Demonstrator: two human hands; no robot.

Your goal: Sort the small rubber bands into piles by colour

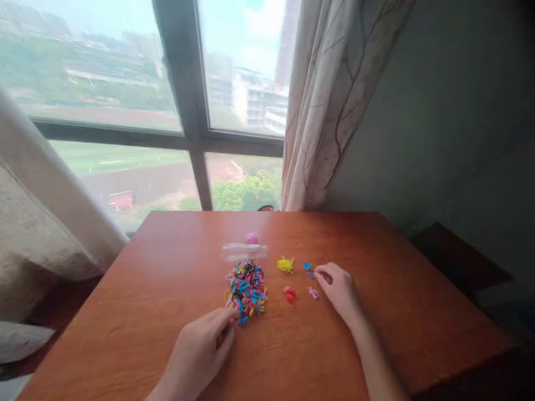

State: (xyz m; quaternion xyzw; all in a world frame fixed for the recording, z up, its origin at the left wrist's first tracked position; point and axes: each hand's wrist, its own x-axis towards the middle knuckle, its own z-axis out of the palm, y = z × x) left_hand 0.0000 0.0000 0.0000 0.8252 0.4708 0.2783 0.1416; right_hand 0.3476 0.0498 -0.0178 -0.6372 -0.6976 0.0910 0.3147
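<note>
A mixed heap of small coloured rubber bands (247, 287), blue, red, yellow, pink and dark, lies mid-table. My left hand (203, 345) is at its near left edge, thumb and fingers pinched together; what they hold, if anything, is hidden. My right hand (339, 287) pinches at a blue rubber band (310, 275), just beside a small blue pile (306, 265). Separate little piles lie around it: yellow bands (286, 264), red bands (290, 295) and pale pink bands (313, 292). A pinkish-purple pile (252, 238) sits farther back.
A clear plastic bag or wrapper (244, 252) lies behind the heap. The brown wooden table (167, 278) meets a window (192, 139) at its far side. Patterned curtains (321, 111) hang at both sides, with a dark wall to the right.
</note>
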